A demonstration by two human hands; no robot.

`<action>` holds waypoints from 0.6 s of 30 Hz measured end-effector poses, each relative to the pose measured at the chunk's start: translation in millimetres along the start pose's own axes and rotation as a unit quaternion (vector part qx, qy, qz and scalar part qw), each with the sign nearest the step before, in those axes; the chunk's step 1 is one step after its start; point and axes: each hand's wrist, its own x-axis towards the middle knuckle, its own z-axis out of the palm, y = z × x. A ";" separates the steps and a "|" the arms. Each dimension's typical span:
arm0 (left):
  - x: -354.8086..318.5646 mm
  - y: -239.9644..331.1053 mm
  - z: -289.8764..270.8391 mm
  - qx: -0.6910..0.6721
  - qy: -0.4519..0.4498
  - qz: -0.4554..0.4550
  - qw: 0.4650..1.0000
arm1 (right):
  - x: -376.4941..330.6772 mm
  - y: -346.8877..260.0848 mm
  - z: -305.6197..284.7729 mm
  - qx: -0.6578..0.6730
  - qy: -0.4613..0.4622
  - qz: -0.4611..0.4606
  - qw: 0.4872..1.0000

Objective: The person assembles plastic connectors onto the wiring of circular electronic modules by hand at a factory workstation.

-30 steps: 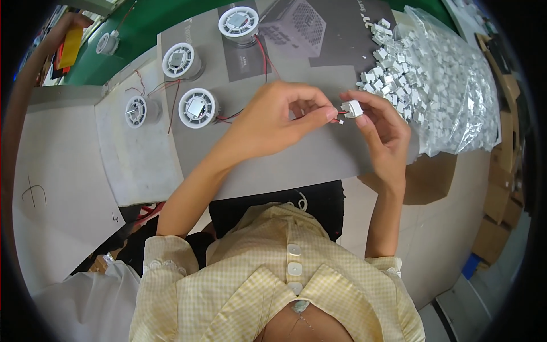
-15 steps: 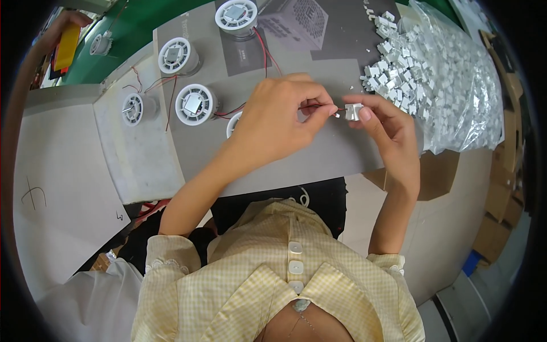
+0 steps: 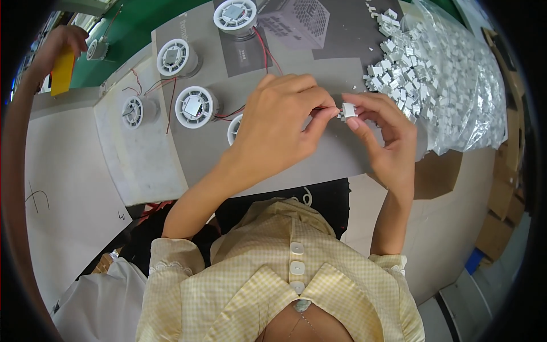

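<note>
Currently, your right hand point(image 3: 387, 128) has its thumb and fingertips closed on a small white connector point(image 3: 349, 110), held up over the tabletop point(image 3: 307, 169), right of centre. Your left hand point(image 3: 282, 117) meets it from the other side: thumb and forefinger pinched together on what looks like a thin wire end point(image 3: 340, 112), mostly covered by your fingertips, just beside the connector's left face. Whether the wire end sits inside the connector: cannot tell, too small.

Left side: one white lamp housing point(image 3: 233, 130) is partly hidden behind your left wrist. Next to it stands a second lamp housing point(image 3: 194, 106) with a silvery square at its centre; red and dark wires point(image 3: 231, 115) run between it and your left hand. A third lamp housing point(image 3: 178, 57) stands beyond that one, and a fourth point(image 3: 235, 15) at the far side, with red leads point(image 3: 263, 48) trailing toward you.

Right side: a heap of loose white connectors point(image 3: 401, 80) lies at the mouth of a clear plastic bag point(image 3: 470, 85), near your right hand. Far upper left, another person's hand point(image 3: 61, 45) holds a yellow flat piece point(image 3: 62, 73)
</note>
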 end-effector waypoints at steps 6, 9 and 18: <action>-0.1 -0.4 0.6 -0.125 -0.021 -0.103 0.987 | -1.6 8.4 8.4 0.141 0.003 0.000 0.990; 0.3 1.4 -3.0 -0.169 -0.046 -0.177 0.969 | -0.2 11.2 16.9 0.180 0.035 -0.013 0.983; -4.4 5.1 9.1 -0.024 0.067 -0.089 0.993 | -1.7 3.7 25.7 0.218 0.071 0.081 0.970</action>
